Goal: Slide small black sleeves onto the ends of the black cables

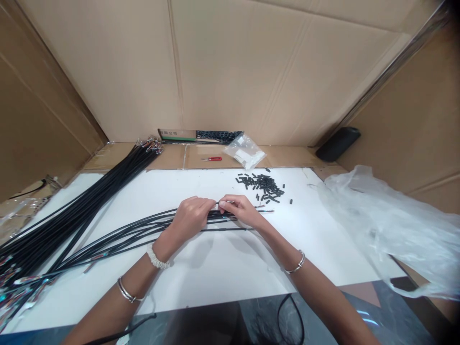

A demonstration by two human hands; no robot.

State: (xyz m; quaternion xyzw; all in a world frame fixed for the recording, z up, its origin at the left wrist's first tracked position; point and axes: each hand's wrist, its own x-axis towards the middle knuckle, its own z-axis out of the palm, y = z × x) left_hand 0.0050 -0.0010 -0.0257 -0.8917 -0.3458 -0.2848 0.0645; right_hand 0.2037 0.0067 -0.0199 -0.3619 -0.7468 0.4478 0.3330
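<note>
Near the middle of the white table, my left hand (194,214) is closed round a black cable. My right hand (237,209) pinches the same cable's end just to the right, the fingertips of both hands almost touching. Several loose black cables (143,228) run from the lower left, passing under both hands, and their thin coloured wire ends (266,211) show right of my right hand. Behind my right hand lies a pile of short black tube pieces (264,184). What sits between my fingertips is too small to make out.
A thick bundle of black cables (82,206) lies at the left. Along the back are a red-handled tool (214,158) and a clear bag (245,152). A large clear plastic bag (398,230) covers the right side, with a black roll (338,143) behind it. Cardboard walls (237,62) surround the table.
</note>
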